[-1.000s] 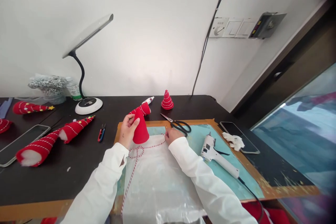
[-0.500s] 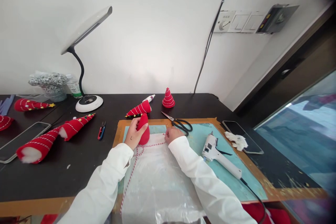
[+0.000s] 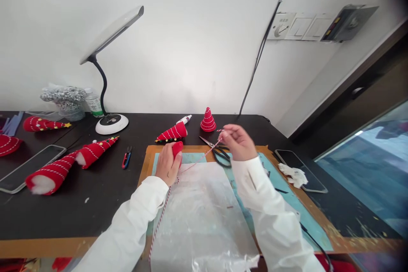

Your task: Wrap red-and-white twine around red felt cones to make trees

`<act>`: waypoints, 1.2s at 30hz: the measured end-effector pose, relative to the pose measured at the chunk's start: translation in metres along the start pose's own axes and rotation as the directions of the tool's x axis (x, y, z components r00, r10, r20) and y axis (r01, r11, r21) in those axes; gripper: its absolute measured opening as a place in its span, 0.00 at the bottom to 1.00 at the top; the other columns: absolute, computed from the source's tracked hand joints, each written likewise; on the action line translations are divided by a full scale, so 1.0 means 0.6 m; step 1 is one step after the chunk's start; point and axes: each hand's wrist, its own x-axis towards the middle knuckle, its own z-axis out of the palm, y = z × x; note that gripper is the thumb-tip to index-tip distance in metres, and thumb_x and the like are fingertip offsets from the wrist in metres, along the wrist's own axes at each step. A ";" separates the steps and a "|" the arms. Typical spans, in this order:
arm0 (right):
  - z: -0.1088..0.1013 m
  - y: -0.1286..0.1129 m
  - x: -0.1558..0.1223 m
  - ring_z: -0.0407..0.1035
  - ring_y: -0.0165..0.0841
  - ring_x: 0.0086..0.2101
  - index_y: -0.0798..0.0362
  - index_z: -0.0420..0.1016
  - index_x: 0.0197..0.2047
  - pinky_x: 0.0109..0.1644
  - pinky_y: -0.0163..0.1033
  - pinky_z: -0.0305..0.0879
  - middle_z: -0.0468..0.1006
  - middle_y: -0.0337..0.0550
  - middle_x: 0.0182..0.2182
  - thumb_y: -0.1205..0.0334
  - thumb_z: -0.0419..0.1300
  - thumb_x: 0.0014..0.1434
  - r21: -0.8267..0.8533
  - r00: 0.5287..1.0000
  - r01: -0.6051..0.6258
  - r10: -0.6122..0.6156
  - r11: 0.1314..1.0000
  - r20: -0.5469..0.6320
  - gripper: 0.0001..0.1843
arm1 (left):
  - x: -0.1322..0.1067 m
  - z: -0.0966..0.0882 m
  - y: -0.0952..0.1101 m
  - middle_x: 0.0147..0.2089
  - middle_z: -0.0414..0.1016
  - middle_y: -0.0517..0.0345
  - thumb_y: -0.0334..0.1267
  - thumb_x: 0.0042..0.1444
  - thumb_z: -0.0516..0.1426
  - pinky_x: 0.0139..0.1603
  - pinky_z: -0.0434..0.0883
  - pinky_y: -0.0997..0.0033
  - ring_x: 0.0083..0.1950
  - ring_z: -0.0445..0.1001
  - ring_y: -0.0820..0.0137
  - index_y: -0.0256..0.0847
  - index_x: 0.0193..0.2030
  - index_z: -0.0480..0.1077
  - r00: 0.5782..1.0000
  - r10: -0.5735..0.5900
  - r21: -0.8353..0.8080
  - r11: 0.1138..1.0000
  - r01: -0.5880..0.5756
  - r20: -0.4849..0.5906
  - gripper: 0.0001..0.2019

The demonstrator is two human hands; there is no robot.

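Note:
My left hand (image 3: 168, 165) is wrapped round a red felt cone (image 3: 177, 148), most of which its fingers hide. A red-and-white twisted cord (image 3: 199, 159) runs from beside the cone up to my right hand (image 3: 237, 141), which pinches it near its end. Another length of the cord trails down the left edge of the clear plastic sheet (image 3: 204, 216). Black-handled scissors (image 3: 221, 157) lie on the blue mat just below my right hand. Behind the hands, a red cone wound with white-dashed cord (image 3: 208, 121) stands upright.
A decorated red cone (image 3: 172, 132) lies by a white tube (image 3: 184, 119). More red cones (image 3: 52, 174), small snips (image 3: 126, 158), a phone (image 3: 33, 168) and a desk lamp (image 3: 112, 124) are at left. On the right, my sleeve mostly covers the glue gun; crumpled tissue (image 3: 293, 174) rests on another phone (image 3: 299, 163).
My right hand has risen up and to the right from the mat, drawing the cord into a slanted line. My left hand has turned over the cone, which now tilts and shows less.

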 end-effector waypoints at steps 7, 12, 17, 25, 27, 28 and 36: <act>0.070 -0.054 -0.018 0.70 0.27 0.26 0.55 0.69 0.38 0.24 0.29 0.65 0.76 0.42 0.31 0.53 0.69 0.50 0.020 0.981 0.019 -0.022 1.000 0.191 0.18 | 0.005 0.000 0.004 0.46 0.71 0.48 0.48 0.64 0.47 0.47 0.67 0.60 0.46 0.70 0.60 0.39 0.50 0.62 0.999 -0.026 -0.009 1.000 0.026 -0.027 0.16; 0.112 0.007 -0.054 0.68 0.26 0.26 0.56 0.72 0.32 0.30 0.32 0.69 0.76 0.43 0.29 0.54 0.68 0.49 -0.028 0.984 -0.096 0.099 0.995 0.147 0.15 | 0.003 0.000 0.006 0.48 0.71 0.48 0.47 0.64 0.47 0.48 0.66 0.60 0.48 0.70 0.60 0.40 0.52 0.62 0.998 -0.010 -0.018 1.000 0.009 -0.056 0.16; 0.115 0.030 -0.053 0.68 0.27 0.26 0.56 0.74 0.30 0.28 0.32 0.67 0.76 0.44 0.29 0.51 0.67 0.46 -0.082 0.988 -0.117 0.124 0.990 0.092 0.16 | 0.001 0.005 0.012 0.50 0.71 0.49 0.48 0.64 0.48 0.49 0.66 0.60 0.49 0.70 0.60 0.41 0.52 0.63 0.997 0.006 -0.025 1.000 -0.008 -0.070 0.16; 0.122 0.037 -0.062 0.67 0.28 0.25 0.57 0.73 0.27 0.26 0.30 0.65 0.75 0.43 0.25 0.48 0.66 0.44 -0.177 0.984 -0.177 0.177 0.968 -0.015 0.19 | -0.001 0.007 0.017 0.49 0.71 0.49 0.48 0.64 0.49 0.48 0.65 0.60 0.49 0.69 0.60 0.41 0.51 0.63 0.997 -0.007 -0.030 1.000 0.005 -0.071 0.16; 0.123 0.040 -0.065 0.67 0.28 0.25 0.57 0.73 0.27 0.26 0.30 0.64 0.74 0.43 0.25 0.49 0.65 0.45 -0.200 0.988 -0.154 0.153 0.968 -0.024 0.18 | -0.001 0.008 0.017 0.48 0.71 0.49 0.48 0.64 0.49 0.47 0.66 0.61 0.48 0.70 0.60 0.40 0.51 0.63 0.997 -0.010 -0.030 1.000 0.008 -0.075 0.16; 0.124 0.042 -0.066 0.67 0.28 0.25 0.57 0.73 0.27 0.26 0.30 0.64 0.75 0.43 0.25 0.49 0.65 0.46 -0.209 0.990 -0.142 0.140 0.968 -0.022 0.17 | -0.001 0.008 0.017 0.48 0.71 0.49 0.48 0.64 0.49 0.47 0.66 0.61 0.48 0.70 0.60 0.41 0.51 0.63 0.997 -0.011 -0.029 1.000 0.009 -0.076 0.16; 0.123 0.056 -0.068 0.68 0.29 0.26 0.56 0.74 0.29 0.27 0.31 0.63 0.75 0.43 0.27 0.48 0.63 0.49 -0.266 0.994 -0.106 0.102 0.958 -0.029 0.17 | -0.003 0.010 0.020 0.48 0.71 0.48 0.49 0.64 0.48 0.48 0.66 0.59 0.47 0.70 0.60 0.40 0.51 0.63 0.998 -0.008 -0.022 1.000 0.007 -0.065 0.17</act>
